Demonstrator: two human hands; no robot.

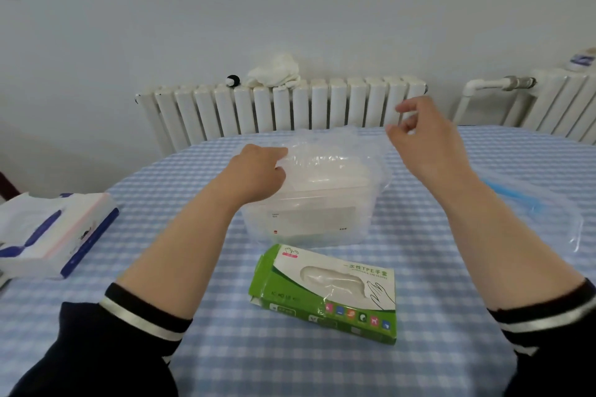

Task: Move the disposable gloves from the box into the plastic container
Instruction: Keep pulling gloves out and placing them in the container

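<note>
**Gloves going into the container**

The gloves (325, 155) are a thin, clear, floppy stack, heaped in and over the top of the container (306, 219), which stands mid-worktop (290, 364) just behind the green box (325, 292). By my judgement they weigh almost nothing, slide over one another and cling, so a loose pinch will shed sheets; best to press the whole pile flat from above and tuck the overhanging edges in at the rim.

The left hand (258, 171) reaches forward, arm low over the worktop, its fingers (279, 166) curled onto the near-left edge of the gloves, pressing or gripping the film. The right hand (425, 142) is raised above and to the right of the container, wrist bent, fingers loosely curled with thumb and forefinger close together; whether a film edge is pinched there I cannot tell.
</note>
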